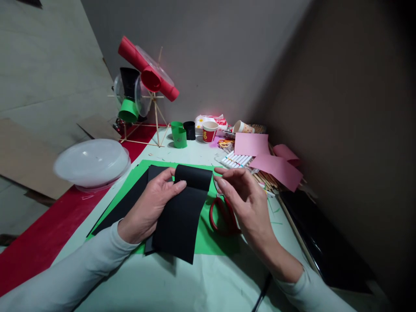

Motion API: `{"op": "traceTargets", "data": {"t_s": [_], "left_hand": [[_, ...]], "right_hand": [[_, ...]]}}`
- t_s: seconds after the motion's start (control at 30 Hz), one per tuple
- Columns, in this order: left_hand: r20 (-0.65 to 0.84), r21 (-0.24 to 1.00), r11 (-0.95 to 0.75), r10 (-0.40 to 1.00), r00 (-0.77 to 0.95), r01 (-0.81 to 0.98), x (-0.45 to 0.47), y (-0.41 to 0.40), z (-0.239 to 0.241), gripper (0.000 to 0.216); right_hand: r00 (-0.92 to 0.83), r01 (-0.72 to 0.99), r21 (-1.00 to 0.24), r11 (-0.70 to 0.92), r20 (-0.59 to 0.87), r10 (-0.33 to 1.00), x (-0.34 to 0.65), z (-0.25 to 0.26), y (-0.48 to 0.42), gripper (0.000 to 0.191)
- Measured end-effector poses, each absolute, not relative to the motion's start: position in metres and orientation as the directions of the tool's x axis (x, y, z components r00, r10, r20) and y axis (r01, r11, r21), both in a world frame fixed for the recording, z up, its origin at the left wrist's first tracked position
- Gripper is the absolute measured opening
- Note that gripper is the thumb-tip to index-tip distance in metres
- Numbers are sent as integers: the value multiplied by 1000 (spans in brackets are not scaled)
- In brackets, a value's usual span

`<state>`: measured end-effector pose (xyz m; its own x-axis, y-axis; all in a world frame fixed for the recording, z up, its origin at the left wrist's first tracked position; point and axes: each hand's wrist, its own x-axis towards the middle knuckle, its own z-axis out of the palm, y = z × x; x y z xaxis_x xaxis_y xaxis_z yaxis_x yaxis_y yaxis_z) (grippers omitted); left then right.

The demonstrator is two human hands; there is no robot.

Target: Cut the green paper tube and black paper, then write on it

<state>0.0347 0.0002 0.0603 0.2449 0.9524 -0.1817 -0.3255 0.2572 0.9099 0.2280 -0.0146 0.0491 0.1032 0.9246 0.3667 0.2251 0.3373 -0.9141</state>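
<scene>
My left hand (152,203) grips a black paper strip (180,225) whose upper end is curled over into a roll (194,177). Its thumb presses on the front of the paper, with the fingers behind the roll's left end. At the roll's right end, my right hand (248,199) is held with thumb and fingers apart; whether a fingertip touches the paper I cannot tell. Scissors with red handles (224,216) lie beneath the right hand, partly hidden. Below the strip are more black paper (130,206) and green sheets (208,242).
Left stand clear plastic lids (92,162) and a stick frame (157,119) bearing red tubes (146,65). Green rings (180,138), a black ring (189,130) and a red paper cup (209,131) stand at the back. Markers (235,159) and pink paper (279,169) lie right.
</scene>
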Motion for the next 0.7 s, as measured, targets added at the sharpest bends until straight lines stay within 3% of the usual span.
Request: {"op": "traceTargets", "data": {"t_s": [0.17, 0.23, 0.3, 0.37, 0.5, 0.7], "left_hand": [[-153, 906, 244, 951, 270, -345, 38, -1, 59, 31], [-157, 902, 255, 946, 284, -349, 38, -1, 58, 32], [-169, 900, 274, 937, 305, -340, 38, 0, 57, 33], [-195, 901, 303, 922, 335, -311, 36, 0, 57, 34], [-239, 900, 341, 908, 345, -273, 31, 2, 58, 32], [-297, 844, 368, 926, 233, -390, 24, 3, 61, 24]], "right_hand": [[-35, 208, -932, 296, 295, 955, 221, 45, -14, 13], [-64, 260, -892, 369, 366, 929, 220, 41, -14, 10], [-97, 355, -774, 524, 527, 845, 220, 37, -15, 5], [-169, 470, -575, 670, 686, 707, 224, 34, -14, 12], [-357, 608, -240, 757, 768, 531, 234, 31, -13, 26], [-486, 519, -94, 849, 785, 384, 244, 32, -11, 25]]}}
